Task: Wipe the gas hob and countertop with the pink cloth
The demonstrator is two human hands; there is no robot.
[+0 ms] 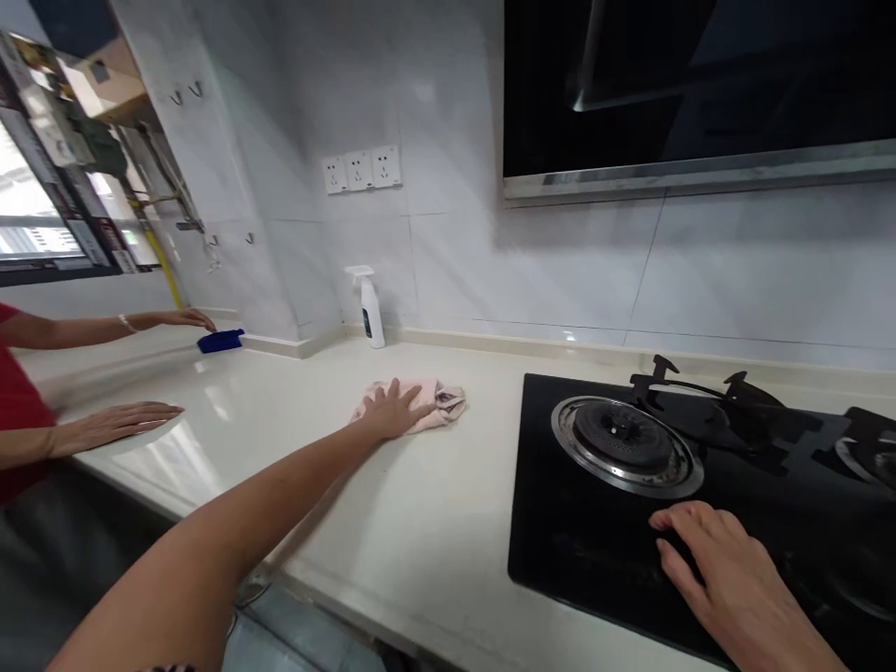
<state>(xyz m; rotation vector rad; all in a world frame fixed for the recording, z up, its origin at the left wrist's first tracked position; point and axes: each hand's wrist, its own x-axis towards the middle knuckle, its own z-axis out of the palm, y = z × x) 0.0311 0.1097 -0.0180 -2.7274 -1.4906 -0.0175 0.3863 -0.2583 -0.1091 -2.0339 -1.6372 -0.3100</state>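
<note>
My left hand [392, 411] lies on a crumpled pale pink cloth [427, 425] on the white countertop [448, 504]. Its fingers are spread flat over the cloth, which bunches up to the right of them. Over the front of the black glass gas stove [574, 551], my right hand [724, 555] is open and holds nothing, its fingers loosely bent and the thumb apart. Whether it touches the glass I cannot tell. Just beyond it is a round burner [623, 439]. A black pan support [728, 401] sits displaced at the back of the stove.
A white spray bottle [371, 313] stands by the wall. At left, a co-worker's one hand [192, 319] is at a blue cloth [220, 342]; the other hand [126, 425] rests on the counter. A dark range hood [700, 93] overhangs the stove.
</note>
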